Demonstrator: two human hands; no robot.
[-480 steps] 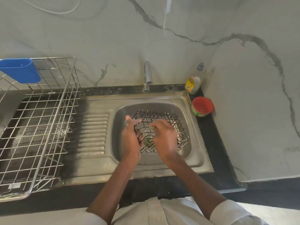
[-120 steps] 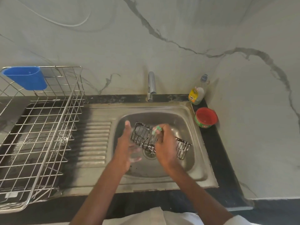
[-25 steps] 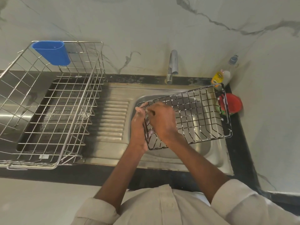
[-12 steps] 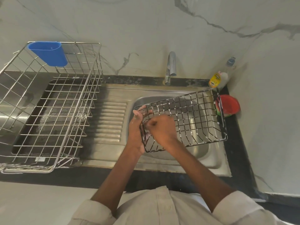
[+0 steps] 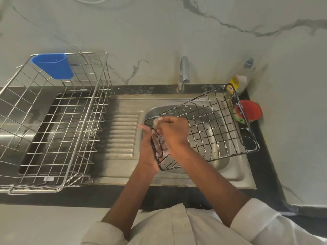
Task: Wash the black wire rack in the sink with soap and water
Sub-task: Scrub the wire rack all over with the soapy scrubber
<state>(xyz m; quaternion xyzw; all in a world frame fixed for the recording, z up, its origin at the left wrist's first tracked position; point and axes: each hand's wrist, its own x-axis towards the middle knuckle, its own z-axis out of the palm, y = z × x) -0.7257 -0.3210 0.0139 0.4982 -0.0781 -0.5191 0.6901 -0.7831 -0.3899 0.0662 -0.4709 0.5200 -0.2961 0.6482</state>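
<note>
The black wire rack point(image 5: 214, 128) is held up over the steel sink point(image 5: 228, 167), tilted, with white soap foam on its wires. My left hand point(image 5: 147, 147) supports the rack's left end from outside, palm against its handle loop, fingers mostly straight. My right hand point(image 5: 172, 131) is inside the rack at its left end, fingers curled round a small foamy scrubber point(image 5: 156, 121) pressed against the top-left wires. The tap point(image 5: 183, 75) stands behind the sink; no water is seen running from it.
A large steel wire dish basket point(image 5: 53, 124) with a blue plastic cup point(image 5: 53, 68) stands on the left drainboard. A dish-soap bottle point(image 5: 241, 80) and a red bowl point(image 5: 251, 110) sit at the sink's back right. Marble wall behind and to the right.
My right hand has moved up along the rack's left end towards its top corner. The rack has stayed lifted over the sink, tilted slightly more.
</note>
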